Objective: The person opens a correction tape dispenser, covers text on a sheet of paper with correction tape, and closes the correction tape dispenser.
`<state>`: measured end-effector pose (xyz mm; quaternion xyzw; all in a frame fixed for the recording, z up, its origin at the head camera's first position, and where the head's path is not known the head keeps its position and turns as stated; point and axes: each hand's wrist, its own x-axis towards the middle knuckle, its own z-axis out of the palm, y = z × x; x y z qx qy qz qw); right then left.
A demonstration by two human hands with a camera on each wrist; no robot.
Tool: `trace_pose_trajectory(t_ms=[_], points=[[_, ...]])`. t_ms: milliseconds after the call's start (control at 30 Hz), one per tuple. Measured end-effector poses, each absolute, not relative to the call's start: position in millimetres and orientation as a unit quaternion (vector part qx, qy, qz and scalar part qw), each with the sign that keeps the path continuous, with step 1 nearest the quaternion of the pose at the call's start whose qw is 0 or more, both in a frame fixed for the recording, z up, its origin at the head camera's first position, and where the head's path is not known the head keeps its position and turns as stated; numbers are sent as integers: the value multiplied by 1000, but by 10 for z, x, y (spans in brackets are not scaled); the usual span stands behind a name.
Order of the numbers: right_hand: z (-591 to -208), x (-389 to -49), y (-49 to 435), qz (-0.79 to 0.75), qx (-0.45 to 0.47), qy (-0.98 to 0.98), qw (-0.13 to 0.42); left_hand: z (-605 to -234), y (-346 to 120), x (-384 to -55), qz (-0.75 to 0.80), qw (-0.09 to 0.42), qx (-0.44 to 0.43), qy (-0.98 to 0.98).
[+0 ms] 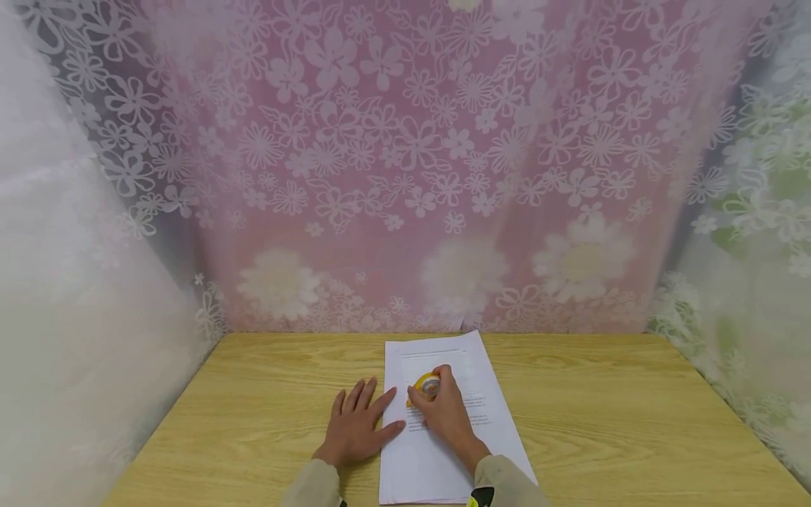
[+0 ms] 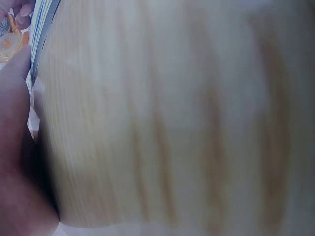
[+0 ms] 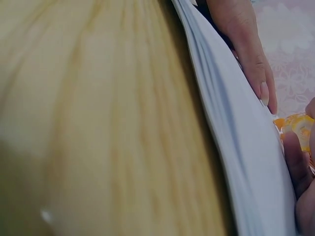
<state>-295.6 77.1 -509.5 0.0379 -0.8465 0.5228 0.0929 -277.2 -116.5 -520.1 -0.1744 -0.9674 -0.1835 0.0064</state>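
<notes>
A stack of white paper sheets (image 1: 415,472) with printed lines lies on the table. My right hand (image 1: 448,412) pinches a yellow-orange correction tape (image 1: 419,382) between thumb and fingers, its tip down at the printed text. Its round reel shows through the case. To the left, my left hand (image 1: 357,428) lies flat with spread fingers, mostly on the table, its thumb and index finger reaching the paper's left edge. The right wrist view shows the correction tape (image 3: 295,125) partly covered by the fingers (image 3: 295,160). In the left wrist view only a corner of the correction tape (image 2: 9,42) appears.
The wood-grain table (image 1: 621,415) extends to both sides of the paper. A pink flowered curtain (image 1: 418,176) hangs behind its back edge. Pale translucent sheets (image 1: 76,317) hang along the left and right sides.
</notes>
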Motion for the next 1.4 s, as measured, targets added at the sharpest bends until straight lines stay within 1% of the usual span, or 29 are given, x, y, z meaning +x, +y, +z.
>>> trace_pose_trajectory(t_ms=[133,567,733,1000,1233,1400], points=[[-5114,-2970,772,518,40,-849,97,-5122,-1160,-2736,-199,1,-180,-963],[-5088,-2946,757,507,38,-855,103,-4945,-1140,-2656,-179,-15,-180,-967],[-5094,-2940,754,502,36,-857,107,-4964,-1136,-2660,-177,-16,-177,-968],[-5092,-2920,747,495,24,-861,114,-5020,-1139,-2672,-186,5,-184,-965],[-5096,-2928,750,500,29,-858,112,-5021,-1127,-2684,-195,4,-181,-964],[-5100,-2941,764,499,37,-858,113,-5130,-1141,-2732,-195,5,-175,-965]])
